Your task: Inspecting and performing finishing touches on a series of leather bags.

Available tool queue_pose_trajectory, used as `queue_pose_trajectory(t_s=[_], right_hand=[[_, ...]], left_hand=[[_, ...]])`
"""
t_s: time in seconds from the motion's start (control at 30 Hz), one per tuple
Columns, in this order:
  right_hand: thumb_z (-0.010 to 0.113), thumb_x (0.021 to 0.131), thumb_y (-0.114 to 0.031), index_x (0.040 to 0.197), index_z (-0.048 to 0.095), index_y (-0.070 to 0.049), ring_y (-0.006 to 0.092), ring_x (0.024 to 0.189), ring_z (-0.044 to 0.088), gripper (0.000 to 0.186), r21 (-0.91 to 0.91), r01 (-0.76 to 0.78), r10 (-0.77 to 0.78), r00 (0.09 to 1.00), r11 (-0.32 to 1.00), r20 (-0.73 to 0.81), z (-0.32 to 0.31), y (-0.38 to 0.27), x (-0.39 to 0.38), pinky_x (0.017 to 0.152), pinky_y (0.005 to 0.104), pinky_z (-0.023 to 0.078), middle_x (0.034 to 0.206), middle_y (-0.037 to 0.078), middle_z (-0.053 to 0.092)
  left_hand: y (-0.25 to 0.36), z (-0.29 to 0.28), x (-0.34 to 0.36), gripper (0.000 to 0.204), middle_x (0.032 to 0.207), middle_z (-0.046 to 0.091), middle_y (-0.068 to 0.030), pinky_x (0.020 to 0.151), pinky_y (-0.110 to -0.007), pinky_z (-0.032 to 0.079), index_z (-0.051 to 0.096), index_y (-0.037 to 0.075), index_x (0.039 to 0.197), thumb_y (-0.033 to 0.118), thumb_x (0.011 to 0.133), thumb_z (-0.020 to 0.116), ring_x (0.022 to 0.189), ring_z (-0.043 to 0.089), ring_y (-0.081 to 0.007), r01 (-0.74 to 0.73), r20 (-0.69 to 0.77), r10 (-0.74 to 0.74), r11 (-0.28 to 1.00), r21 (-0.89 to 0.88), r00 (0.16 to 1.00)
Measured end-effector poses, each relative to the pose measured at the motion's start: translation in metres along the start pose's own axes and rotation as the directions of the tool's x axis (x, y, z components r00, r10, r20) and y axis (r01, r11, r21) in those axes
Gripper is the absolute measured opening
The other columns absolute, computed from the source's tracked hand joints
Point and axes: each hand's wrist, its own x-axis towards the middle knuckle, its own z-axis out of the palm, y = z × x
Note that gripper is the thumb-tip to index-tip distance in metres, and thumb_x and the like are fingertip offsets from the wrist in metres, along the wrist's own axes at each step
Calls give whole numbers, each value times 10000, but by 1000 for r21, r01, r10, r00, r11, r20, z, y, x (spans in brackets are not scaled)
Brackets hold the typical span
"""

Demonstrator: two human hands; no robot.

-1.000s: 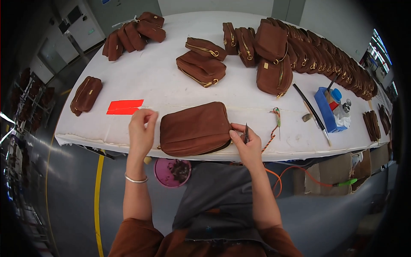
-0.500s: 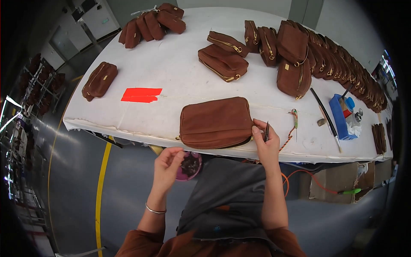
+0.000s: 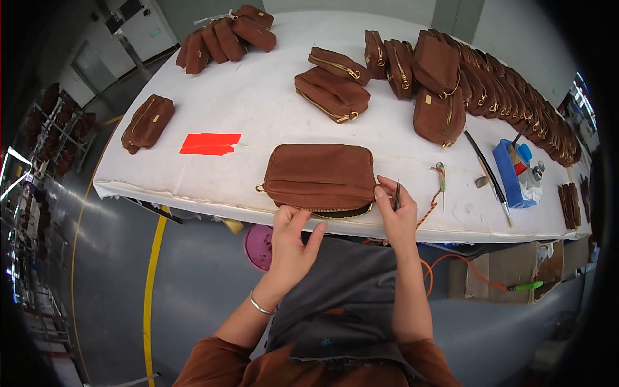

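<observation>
A brown zippered pouch (image 3: 319, 174) lies near the table's front edge, its zip partly undone along the near side and the dark inside showing at the right. My left hand (image 3: 293, 242) reaches the pouch's near edge, curled fingertips touching the zip, thumb held apart. At the pouch's right end, my right hand (image 3: 398, 209) has thumb and fingers against the corner. Tucked in that same hand, with points upward, are what look like small dark thread snips (image 3: 396, 190). A gold ring (image 3: 260, 188) sticks out from the pouch's left end.
More brown pouches (image 3: 332, 93) stand behind, with a long row (image 3: 509, 90) curving along the right. A single pouch (image 3: 148, 122) and red tape (image 3: 210, 144) are at left. Nearer right are an awl with cord (image 3: 441, 177), brushes (image 3: 488, 174) and a blue box (image 3: 512, 174). A pink basin (image 3: 258, 245) sits below the table edge.
My left hand has moved right and up to the pouch's near edge, its thumb now apart from its fingers. The pouch has turned slightly and shifted left. My right hand stays at its corner.
</observation>
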Motion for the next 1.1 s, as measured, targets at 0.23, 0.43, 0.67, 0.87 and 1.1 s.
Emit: queue_pose_trajectory(t_s=[0.23,0.43,0.67,0.87,1.1], right_hand=[[701,853,-175,1177,609,27,32,590,381,393,-122,-6,3,1000,992,-17,10,-15,-2,541,199,357,950,56,679],[692,862,-155,1189,600,18,10,578,350,381,-181,45,-63,994,982,-94,16,-10,-2,520,183,310,945,27,662],[648,904,-149,1217,591,-10,30,664,427,346,-98,84,-101,977,992,-188,-1,-8,-12,596,193,358,992,42,681],[630,917,-148,1245,576,-21,18,645,406,355,-53,212,-217,962,976,-168,-13,-65,7,593,174,355,1098,54,654],[706,856,-105,1318,541,-22,-1,570,315,497,51,364,-364,931,930,-13,5,-116,10,525,152,288,1092,23,650]], left_hand=[[-1,-3,10,204,1068,595,-75,953,-324,454,570,57,1137,155,958,572,1050,591,-219,423,408,-449,-73,-903,795],[-28,-18,43,368,1014,631,-49,812,-297,461,580,101,1132,419,948,556,921,590,-197,321,571,-388,-544,-775,723],[-13,-19,57,270,1021,623,-6,824,-260,439,597,95,1141,309,996,518,900,551,-105,338,393,-402,-202,-919,827],[25,-43,48,259,1106,616,-17,920,-273,409,608,20,1145,217,1004,514,1021,530,-84,310,293,-229,44,-950,928],[32,-46,41,236,1093,604,-3,928,-266,402,599,-2,1143,161,1006,496,1025,521,-77,366,363,-95,10,-931,927]])
